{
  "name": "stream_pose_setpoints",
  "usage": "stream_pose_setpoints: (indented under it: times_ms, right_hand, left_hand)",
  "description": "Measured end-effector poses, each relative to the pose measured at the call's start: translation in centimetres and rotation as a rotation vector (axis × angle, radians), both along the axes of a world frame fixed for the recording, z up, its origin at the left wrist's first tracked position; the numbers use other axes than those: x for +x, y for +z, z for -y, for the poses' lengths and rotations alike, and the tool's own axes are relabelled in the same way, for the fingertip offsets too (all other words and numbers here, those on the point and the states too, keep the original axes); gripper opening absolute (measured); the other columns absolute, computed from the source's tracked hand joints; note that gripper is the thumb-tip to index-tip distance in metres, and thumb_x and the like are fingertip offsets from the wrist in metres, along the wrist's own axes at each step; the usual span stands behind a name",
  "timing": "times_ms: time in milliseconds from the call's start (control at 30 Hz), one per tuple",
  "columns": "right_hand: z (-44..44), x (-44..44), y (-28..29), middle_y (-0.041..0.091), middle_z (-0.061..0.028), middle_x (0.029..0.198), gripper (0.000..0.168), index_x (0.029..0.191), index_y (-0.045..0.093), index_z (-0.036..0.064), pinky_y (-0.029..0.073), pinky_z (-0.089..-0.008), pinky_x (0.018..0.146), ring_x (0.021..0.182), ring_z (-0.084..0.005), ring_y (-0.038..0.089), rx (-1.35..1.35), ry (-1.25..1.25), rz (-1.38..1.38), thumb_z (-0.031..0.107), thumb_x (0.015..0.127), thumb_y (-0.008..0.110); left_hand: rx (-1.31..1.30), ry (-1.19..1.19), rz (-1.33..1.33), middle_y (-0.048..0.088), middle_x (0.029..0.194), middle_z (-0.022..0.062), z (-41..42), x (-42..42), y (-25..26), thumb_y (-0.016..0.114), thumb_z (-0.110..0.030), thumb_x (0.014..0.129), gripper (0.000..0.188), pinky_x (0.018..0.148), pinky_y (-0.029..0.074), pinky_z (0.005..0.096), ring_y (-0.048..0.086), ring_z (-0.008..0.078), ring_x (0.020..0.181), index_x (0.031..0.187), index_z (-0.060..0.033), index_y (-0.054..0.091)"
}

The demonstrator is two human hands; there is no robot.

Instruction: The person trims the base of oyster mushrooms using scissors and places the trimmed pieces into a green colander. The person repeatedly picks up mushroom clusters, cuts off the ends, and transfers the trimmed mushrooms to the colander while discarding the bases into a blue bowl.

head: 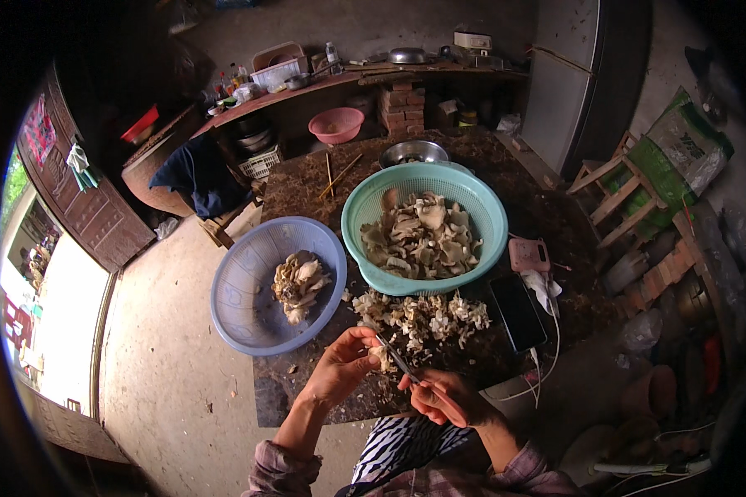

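Note:
Near the table's front edge, my left hand (347,365) pinches a small oyster mushroom piece (382,357). My right hand (442,397) grips scissors (398,358) with a reddish handle, their blades against that piece. Just beyond my hands lies a heap of mushroom stem trimmings (432,317). A mint-green plastic colander (355,245) behind the heap holds many loose oyster mushrooms (426,233). To the left, a mushroom cluster (299,284) rests in a blue-violet plastic basket (236,298), which overhangs the table's left edge.
On the dark marbled table (534,205) lie a smartphone (518,312) with a white cable, a pink device (528,255) and chopsticks (342,175). A steel bowl (413,151) stands behind the colander. A wooden chair (625,192) is at the right, an open doorway (62,310) at the left.

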State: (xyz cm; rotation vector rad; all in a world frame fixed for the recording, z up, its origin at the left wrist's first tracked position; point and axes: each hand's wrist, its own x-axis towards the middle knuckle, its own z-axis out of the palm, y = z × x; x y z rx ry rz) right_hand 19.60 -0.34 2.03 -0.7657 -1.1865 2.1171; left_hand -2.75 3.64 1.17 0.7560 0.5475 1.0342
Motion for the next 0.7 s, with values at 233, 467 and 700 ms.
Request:
stream_pose_setpoints:
  times_ms: [233, 467, 700]
  right_hand:
    - [0.9, 0.1, -1.2, 0.041, -0.0002, 0.06, 0.051, 0.11, 0.045, -0.004, 0.028, -0.0188, 0.037, 0.043, -0.0045, 0.035, -0.078, -0.037, -0.163, 0.044, 0.091, 0.049]
    - [1.6, 0.3, -0.8, 0.038, 0.0003, 0.055, 0.049, 0.108, 0.045, -0.006, 0.027, -0.0192, 0.035, 0.041, -0.0047, 0.033, -0.036, -0.115, -0.028, 0.041, 0.094, 0.045]
    - [1.9, -0.3, -2.2, 0.048, 0.0008, 0.074, 0.03, 0.105, 0.047, 0.002, 0.04, -0.02, 0.06, 0.062, -0.0064, 0.045, 0.049, -0.292, 0.048, 0.026, 0.089, 0.057]
  left_hand:
    - [-0.044, -0.039, 0.049, 0.057, 0.102, 0.0004, 0.0, 0.6, 0.2, 0.059, 0.005, 0.083, 0.032, 0.082, 0.045, 0.0239, 0.055, 0.0104, 0.092, 0.111, -0.0069, 0.051]
    - [-0.067, -0.028, 0.035, 0.057, 0.102, 0.0017, 0.2, 0.7, -0.2, 0.059, 0.006, 0.083, 0.031, 0.082, 0.046, 0.0246, 0.056, 0.0115, 0.092, 0.111, -0.0058, 0.051]
    - [0.004, 0.067, -0.021, 0.058, 0.102, 0.0043, 0.5, 0.9, -0.9, 0.06, 0.007, 0.082, 0.032, 0.083, 0.047, 0.0271, 0.057, 0.0138, 0.092, 0.11, -0.0047, 0.049]
